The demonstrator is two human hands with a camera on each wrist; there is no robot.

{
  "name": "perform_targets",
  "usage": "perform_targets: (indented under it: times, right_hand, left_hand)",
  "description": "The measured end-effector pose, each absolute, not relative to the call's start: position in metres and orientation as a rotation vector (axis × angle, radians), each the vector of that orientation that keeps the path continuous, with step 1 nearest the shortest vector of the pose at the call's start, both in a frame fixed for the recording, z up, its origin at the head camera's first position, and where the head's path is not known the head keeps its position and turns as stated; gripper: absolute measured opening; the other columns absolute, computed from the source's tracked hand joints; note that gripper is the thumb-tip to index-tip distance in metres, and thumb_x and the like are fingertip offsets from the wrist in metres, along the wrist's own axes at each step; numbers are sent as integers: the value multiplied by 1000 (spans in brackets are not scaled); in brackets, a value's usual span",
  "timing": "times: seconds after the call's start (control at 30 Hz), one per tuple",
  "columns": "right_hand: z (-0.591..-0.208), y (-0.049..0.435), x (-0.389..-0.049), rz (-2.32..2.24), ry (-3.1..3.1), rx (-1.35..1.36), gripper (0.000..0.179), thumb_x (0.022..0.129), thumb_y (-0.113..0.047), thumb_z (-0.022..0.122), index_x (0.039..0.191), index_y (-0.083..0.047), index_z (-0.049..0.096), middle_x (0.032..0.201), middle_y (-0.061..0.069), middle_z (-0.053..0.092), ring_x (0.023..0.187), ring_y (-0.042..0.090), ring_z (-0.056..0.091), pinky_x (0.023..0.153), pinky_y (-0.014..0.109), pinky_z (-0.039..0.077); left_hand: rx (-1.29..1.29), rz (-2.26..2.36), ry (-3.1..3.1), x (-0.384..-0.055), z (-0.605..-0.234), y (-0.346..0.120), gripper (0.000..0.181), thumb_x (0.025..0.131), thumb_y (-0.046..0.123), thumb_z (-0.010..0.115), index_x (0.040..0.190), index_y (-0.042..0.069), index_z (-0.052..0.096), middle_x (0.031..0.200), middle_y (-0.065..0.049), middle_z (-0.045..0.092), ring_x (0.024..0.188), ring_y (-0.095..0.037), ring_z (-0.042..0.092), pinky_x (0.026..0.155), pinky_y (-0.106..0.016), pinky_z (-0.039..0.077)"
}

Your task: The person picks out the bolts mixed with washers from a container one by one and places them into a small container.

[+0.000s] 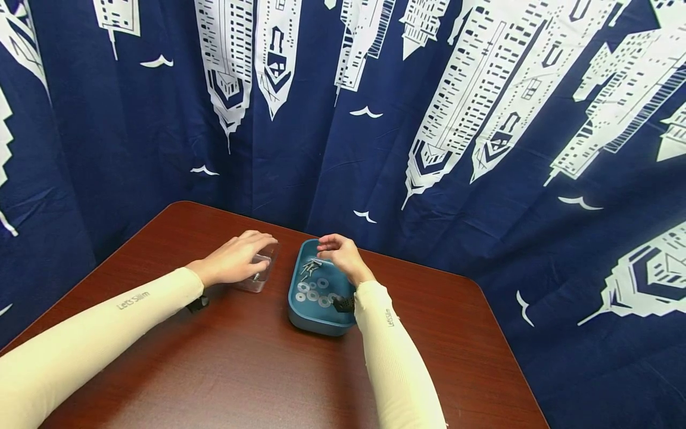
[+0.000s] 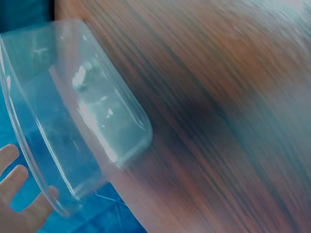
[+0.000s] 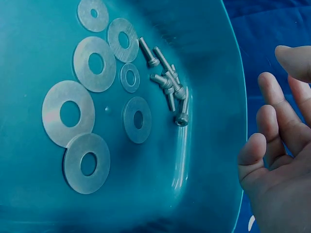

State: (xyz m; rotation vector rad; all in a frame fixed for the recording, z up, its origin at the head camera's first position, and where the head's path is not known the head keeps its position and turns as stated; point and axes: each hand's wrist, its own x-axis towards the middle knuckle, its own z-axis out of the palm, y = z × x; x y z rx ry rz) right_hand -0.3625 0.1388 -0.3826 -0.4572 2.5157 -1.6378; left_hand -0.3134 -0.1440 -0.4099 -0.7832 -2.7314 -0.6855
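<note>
Right hand (image 1: 343, 256) over the far end of the blue, rounded, open-topped tray (image 1: 321, 326); fingers loosely bent, thumb off the fingertips, nothing held; left hand (image 1: 236, 259) arched over the clear, rectangular plastic box (image 2: 58, 131), fingers relaxed at its rim, no grip on a part visible; firmness of contact I can't tell.

Silver metal socket-head bolts (image 3: 171, 78) lie in the tray just below and to the left of the right fingertips, overlapped in a heap; flat, round silver metal washers (image 3: 92, 83) lie nearer the person than those fingers; a small part, too blurred to identify, sits in the box under the left fingers.

Step in hand reads as small-part handling at the tray; best done, I'd say, by pinching one bolt across its shank, thumb against index, from the edge of the heap; crossed shanks could drag a neighbour along; washers lie flat, so tilt an edge with a nail first; left fingers should steady the box lightly, since thin plastic probably slides on the brown wooden table (image 1: 241, 357).
</note>
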Motion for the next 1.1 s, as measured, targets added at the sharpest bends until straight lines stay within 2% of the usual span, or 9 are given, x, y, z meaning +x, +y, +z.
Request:
perform_targets:
  times: [0.33,0.7,0.97,1.1]
  right_hand:
    - [-388,145,-361,-1625,2518,-386,39,87,3,69,125,4,63,121,27,67,100,20,67,100,38,52]
    - [-397,149,-365,-1638,2566,-342,36,85,3,70,121,1,66,114,19,71,106,26,68,101,42,51]
    - [-403,149,-364,-1637,2594,-345,34,83,5,70,116,3,67,106,16,74,98,22,70,96,38,54]
    - [-407,148,-364,-1632,2593,-300,36,83,5,70,118,2,67,111,18,73,102,25,70,100,41,52]
  left_hand:
    - [-821,-688,-2740,-314,-409,-122,55,95,28,64,146,10,51,148,-8,53,139,-31,42,110,-58,39]
    - [-860,-726,-2750,-317,-409,-100,57,95,29,66,147,12,50,148,-6,53,141,-30,41,112,-58,37]
    - [-883,-735,-2786,-316,-408,-87,59,96,32,65,149,12,48,151,-6,51,142,-31,39,113,-59,35]
    - [-894,-688,-2800,-317,-410,-80,60,96,34,65,149,12,48,152,-6,50,142,-30,38,113,-59,35]
